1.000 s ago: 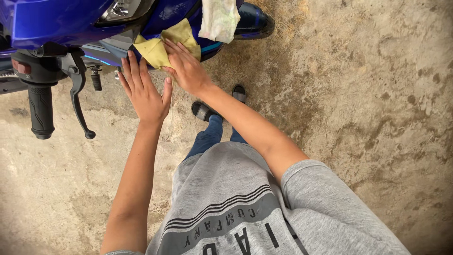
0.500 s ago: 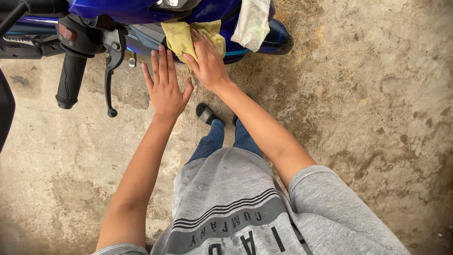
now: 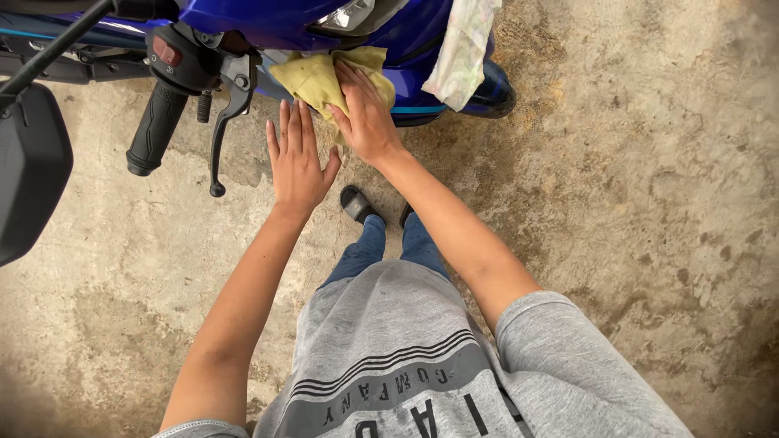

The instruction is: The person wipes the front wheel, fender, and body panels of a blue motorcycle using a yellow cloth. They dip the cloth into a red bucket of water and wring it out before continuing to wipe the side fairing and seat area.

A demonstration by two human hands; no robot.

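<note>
A blue motorcycle stands across the top of the view. My right hand presses a yellow cloth flat against the blue bodywork just below the headlight. My left hand hovers beside it with its fingers spread and straight, holding nothing, a little below the cloth's lower edge and right of the brake lever.
The black handlebar grip juts down at the upper left, with a dark mirror at the far left edge. A white rag hangs over the bike at the top. Stained concrete floor surrounds my feet.
The view has shifted so the bike sits lower and further right in frame. My right hand stays on the yellow cloth, and my left hand stays open beside it.
</note>
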